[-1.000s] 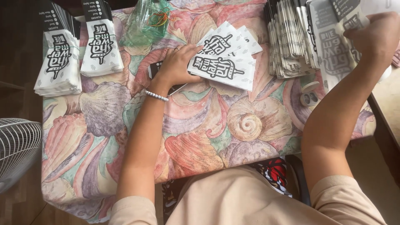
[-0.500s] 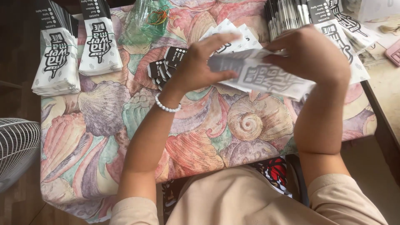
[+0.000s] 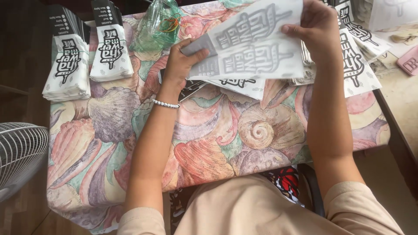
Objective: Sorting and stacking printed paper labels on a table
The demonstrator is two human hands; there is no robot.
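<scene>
A shell-patterned pastel tablecloth (image 3: 217, 143) covers the table. At its far left corner stand two stacks of white printed paper bags (image 3: 87, 61), a crumpled green plastic bag (image 3: 157, 28) just beside them. A white fan grille (image 3: 19, 152) sits at the left edge, a pink object (image 3: 409, 63) far right.

thin matt paper bag (image 3: 254, 48), glossy patterned tablecloth (image 3: 226, 143)

Left hand (image 3: 180, 63), right hand (image 3: 315, 26) hold white printed paper bag (image 3: 252, 48) above shell-patterned tablecloth (image 3: 226, 143).
</scene>
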